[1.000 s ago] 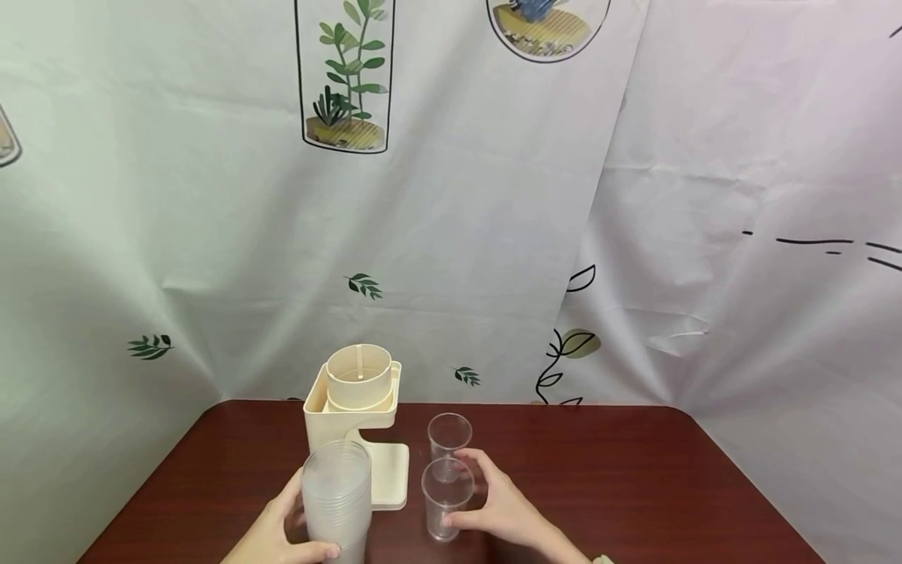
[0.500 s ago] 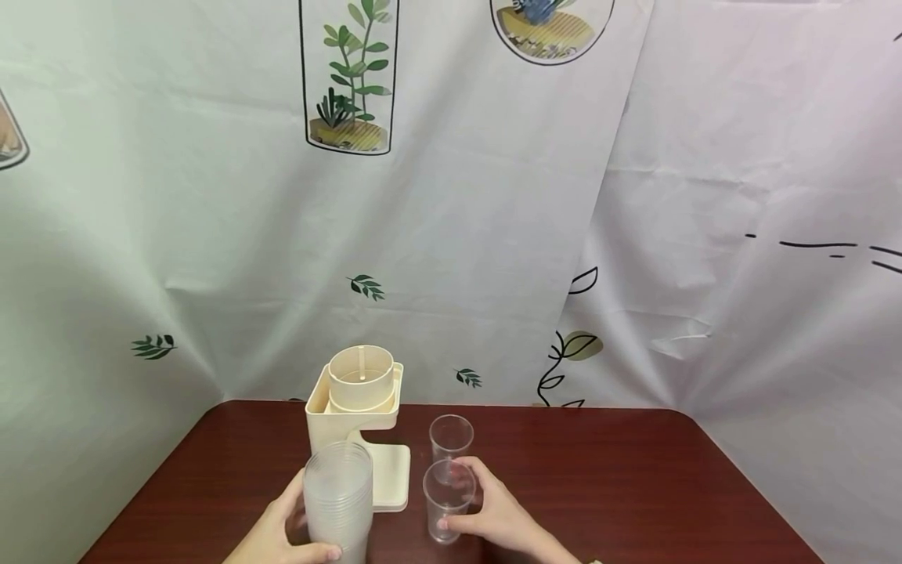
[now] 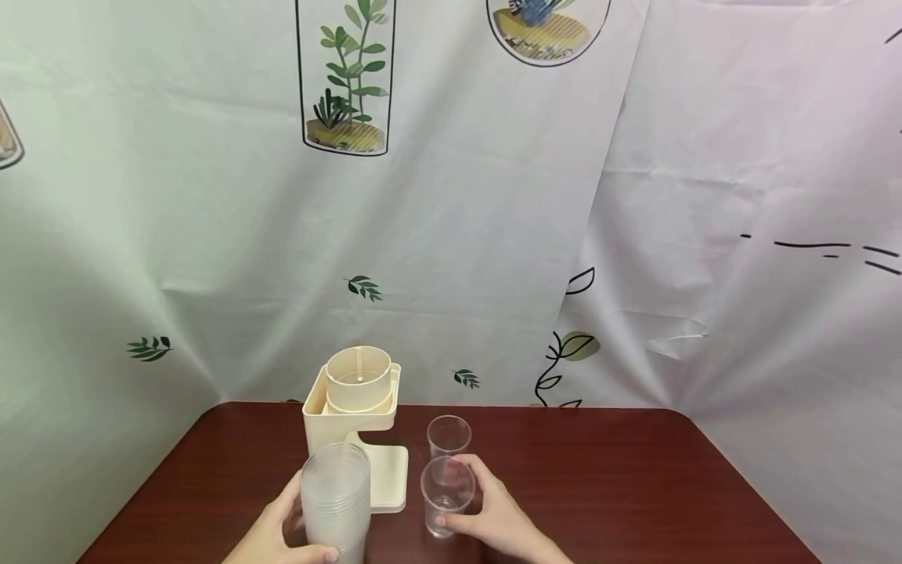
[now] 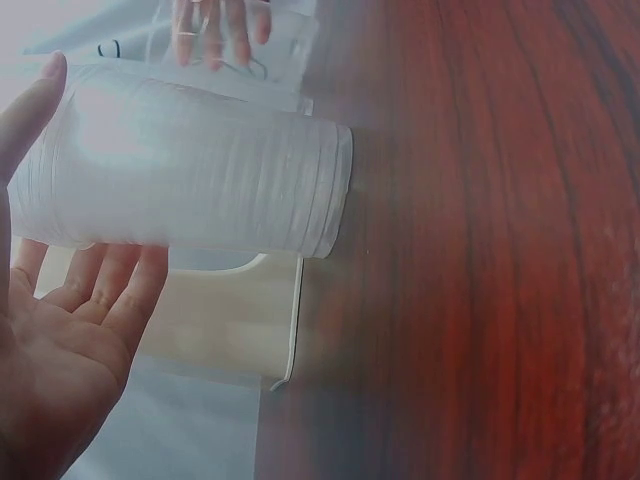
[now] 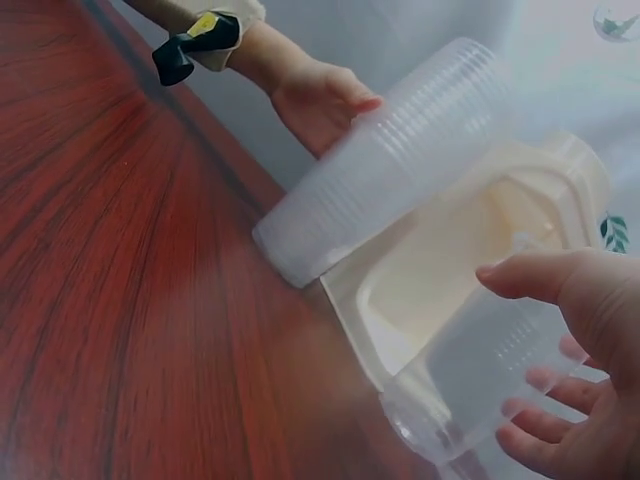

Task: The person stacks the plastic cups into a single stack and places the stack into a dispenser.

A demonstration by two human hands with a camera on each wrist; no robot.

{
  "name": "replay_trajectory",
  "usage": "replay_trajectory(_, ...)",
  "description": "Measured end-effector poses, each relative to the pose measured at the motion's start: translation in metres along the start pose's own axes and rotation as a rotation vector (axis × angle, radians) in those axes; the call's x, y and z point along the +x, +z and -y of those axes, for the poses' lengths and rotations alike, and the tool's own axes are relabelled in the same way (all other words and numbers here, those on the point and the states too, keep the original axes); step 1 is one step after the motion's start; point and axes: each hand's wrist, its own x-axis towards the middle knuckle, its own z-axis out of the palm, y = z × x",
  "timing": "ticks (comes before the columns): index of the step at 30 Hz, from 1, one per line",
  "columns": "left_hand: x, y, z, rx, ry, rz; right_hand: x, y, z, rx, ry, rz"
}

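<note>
My left hand grips a tall stack of nested clear plastic cups, thumb on the near side. In the left wrist view the stack spans the frame, fingers beneath it. A little to the right, my right hand holds a single clear plastic cup between thumb and fingers. The right wrist view shows this cup with its base low, near the table. Just behind it stands a second clear cup, partly covered by the held cup and fingers.
A cream plastic stand with a round, open-topped holder stands behind the stack. Its flat base reaches between the stack and the single cups. All rest on a dark red wooden table, with a printed curtain behind.
</note>
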Motion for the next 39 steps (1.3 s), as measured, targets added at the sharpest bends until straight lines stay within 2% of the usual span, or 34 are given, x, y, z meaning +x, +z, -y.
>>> replay_trajectory(7, -0.001, 0.0, 0.001, 0.012, 0.0, -0.012, 0.001, 0.003, 0.015, -0.078, -0.04, -0.071)
replay_trajectory(13, -0.002, 0.001, 0.003, 0.019, 0.064, -0.009, 0.002, 0.006, 0.026, -0.114, -0.039, -0.106)
replay_trajectory(16, -0.002, 0.001, 0.003, 0.016, 0.059, -0.006, 0.003, 0.006, 0.03, -0.136, -0.055, -0.141)
replay_trajectory(22, -0.002, 0.001, 0.001, 0.016, 0.022, -0.004, 0.007, 0.009, 0.04, -0.141, -0.167, -0.242)
replay_trajectory(26, -0.002, 0.001, 0.0, 0.029, 0.036, -0.007, 0.011, 0.01, 0.046, -0.118, -0.214, -0.279)
replay_trajectory(31, -0.002, 0.001, 0.0, 0.036, 0.038, -0.006, 0.016, 0.012, 0.052, -0.1, -0.262, -0.292)
replay_trajectory(39, -0.001, 0.002, -0.005, 0.034, 0.036, -0.002, 0.023, 0.015, 0.063, -0.034, -0.303, -0.265)
